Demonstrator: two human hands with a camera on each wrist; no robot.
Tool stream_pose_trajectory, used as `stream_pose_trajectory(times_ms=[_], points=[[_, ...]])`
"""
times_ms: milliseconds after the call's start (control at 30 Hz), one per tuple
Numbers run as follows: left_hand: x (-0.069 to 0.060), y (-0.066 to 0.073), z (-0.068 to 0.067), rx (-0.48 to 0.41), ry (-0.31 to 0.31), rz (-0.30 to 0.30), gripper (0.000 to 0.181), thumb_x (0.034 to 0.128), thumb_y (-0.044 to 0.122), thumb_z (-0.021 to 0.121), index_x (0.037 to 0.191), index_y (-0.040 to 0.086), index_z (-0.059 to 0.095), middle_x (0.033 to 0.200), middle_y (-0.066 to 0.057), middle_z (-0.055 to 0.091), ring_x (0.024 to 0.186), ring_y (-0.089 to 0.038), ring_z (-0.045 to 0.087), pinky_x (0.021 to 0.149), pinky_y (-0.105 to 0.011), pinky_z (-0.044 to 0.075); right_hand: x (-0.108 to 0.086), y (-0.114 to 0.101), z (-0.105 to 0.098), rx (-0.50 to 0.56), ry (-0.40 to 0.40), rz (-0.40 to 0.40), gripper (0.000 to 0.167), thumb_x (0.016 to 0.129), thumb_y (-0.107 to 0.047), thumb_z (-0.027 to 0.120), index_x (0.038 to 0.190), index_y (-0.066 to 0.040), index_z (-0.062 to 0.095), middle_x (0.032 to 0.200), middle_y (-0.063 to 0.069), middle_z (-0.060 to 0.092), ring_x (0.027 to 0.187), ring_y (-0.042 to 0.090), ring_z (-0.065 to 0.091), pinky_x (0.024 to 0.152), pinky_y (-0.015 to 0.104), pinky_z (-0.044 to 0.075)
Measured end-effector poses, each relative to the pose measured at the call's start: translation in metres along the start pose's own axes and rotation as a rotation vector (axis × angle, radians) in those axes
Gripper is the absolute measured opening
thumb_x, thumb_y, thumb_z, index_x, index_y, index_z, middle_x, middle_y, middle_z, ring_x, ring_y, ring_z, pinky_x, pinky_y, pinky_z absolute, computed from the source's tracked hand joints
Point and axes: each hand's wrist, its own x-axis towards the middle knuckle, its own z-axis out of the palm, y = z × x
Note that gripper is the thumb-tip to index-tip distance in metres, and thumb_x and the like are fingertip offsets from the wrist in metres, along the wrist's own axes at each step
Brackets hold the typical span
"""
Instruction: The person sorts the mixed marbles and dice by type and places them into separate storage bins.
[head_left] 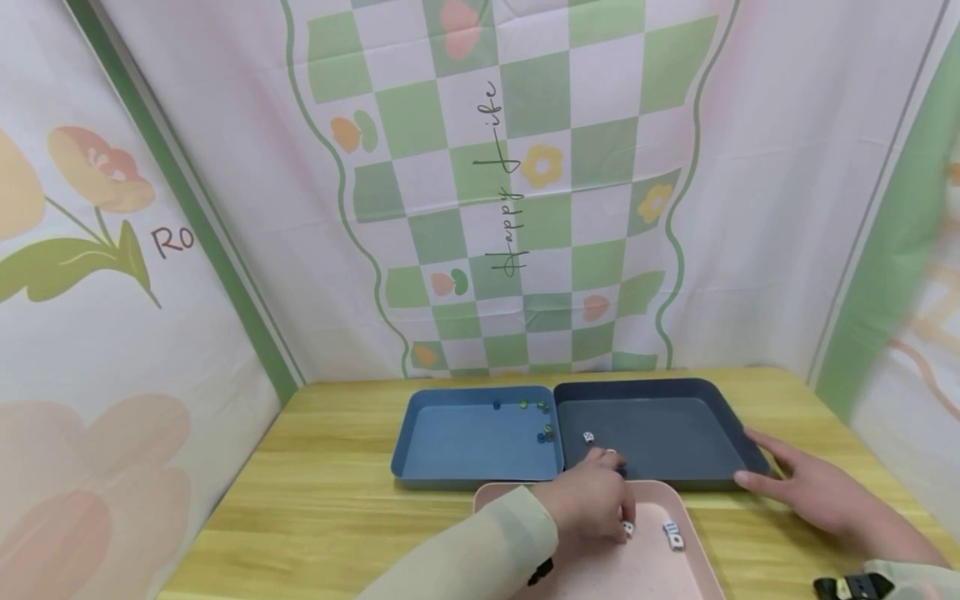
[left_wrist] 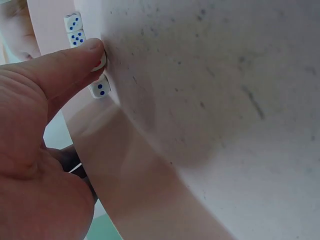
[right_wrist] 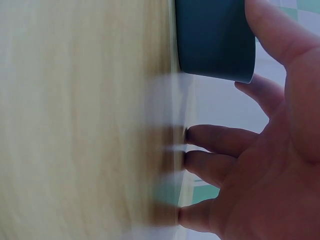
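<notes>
My left hand [head_left: 588,500] reaches over the pink tray [head_left: 690,521], with thumb and finger pinching a white die [left_wrist: 101,62] that shows a red pip. A die with two blue pips [left_wrist: 100,87] sits right beside it. Two other white dice stand together near the tray's right side, an upper die [left_wrist: 73,22] and a lower die [left_wrist: 77,38] in the left wrist view. At the right corner of the dark grey tray [head_left: 660,425], my right hand [head_left: 810,487] has its thumb and forefinger touching the outer walls. Its other fingers are spread against the table.
A blue tray [head_left: 465,442] holds several small blue and green pieces along its right side. One white die [head_left: 588,437] lies in the dark grey tray. The trays touch on a wooden table [head_left: 300,492], with a patterned cloth [head_left: 517,192] hanging behind.
</notes>
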Motion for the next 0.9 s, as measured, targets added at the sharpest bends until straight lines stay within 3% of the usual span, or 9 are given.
stream_pose_trajectory(times_ms=[233, 367, 533, 667, 900], points=[[0.000, 0.000, 0.002, -0.005, 0.009, -0.011, 0.010, 0.0831, 0.040, 0.082, 0.079, 0.042, 0.073, 0.120, 0.026, 0.058, 0.141, -0.002, 0.019, 0.113, -0.027, 0.023, 0.000, 0.000, 0.000, 0.004, -0.006, 0.007, 0.092, 0.096, -0.059, 0.056, 0.155, 0.004, 0.022, 0.137, 0.048, 0.033, 0.119, 0.068, 0.035, 0.084, 0.075, 0.037], [-0.005, -0.002, -0.005, -0.094, 0.037, 0.003, 0.006, 0.0854, 0.038, 0.080, 0.087, 0.042, 0.075, 0.130, 0.023, 0.054, 0.142, -0.002, 0.018, 0.114, -0.028, 0.022, 0.000, -0.001, 0.000, 0.001, -0.016, 0.011, 0.092, 0.096, -0.059, 0.055, 0.155, 0.004, 0.022, 0.137, 0.048, 0.033, 0.119, 0.068, 0.035, 0.085, 0.074, 0.037], [-0.013, -0.015, -0.024, -0.284, 0.173, -0.031, 0.008, 0.0873, 0.036, 0.079, 0.095, 0.040, 0.077, 0.152, 0.010, 0.036, 0.143, -0.008, 0.022, 0.111, -0.031, 0.031, 0.000, -0.002, 0.000, -0.007, -0.011, 0.004, 0.091, 0.097, -0.059, 0.055, 0.155, 0.004, 0.023, 0.137, 0.048, 0.034, 0.119, 0.068, 0.036, 0.085, 0.074, 0.038], [-0.018, -0.027, -0.035, -0.379, 0.272, -0.087, 0.007, 0.0883, 0.036, 0.078, 0.094, 0.038, 0.076, 0.153, 0.011, 0.034, 0.142, -0.011, 0.027, 0.104, -0.030, 0.041, -0.001, -0.002, -0.001, -0.019, 0.001, -0.003, 0.090, 0.097, -0.058, 0.055, 0.155, 0.003, 0.024, 0.136, 0.048, 0.035, 0.118, 0.068, 0.037, 0.084, 0.074, 0.038], [-0.018, -0.039, -0.039, -0.427, 0.372, -0.216, 0.002, 0.0905, 0.033, 0.076, 0.090, 0.035, 0.076, 0.152, 0.008, 0.038, 0.141, -0.013, 0.030, 0.105, -0.036, 0.041, -0.001, -0.002, -0.001, -0.009, 0.002, 0.003, 0.091, 0.097, -0.058, 0.056, 0.155, 0.003, 0.023, 0.137, 0.048, 0.033, 0.119, 0.068, 0.035, 0.084, 0.075, 0.037]])
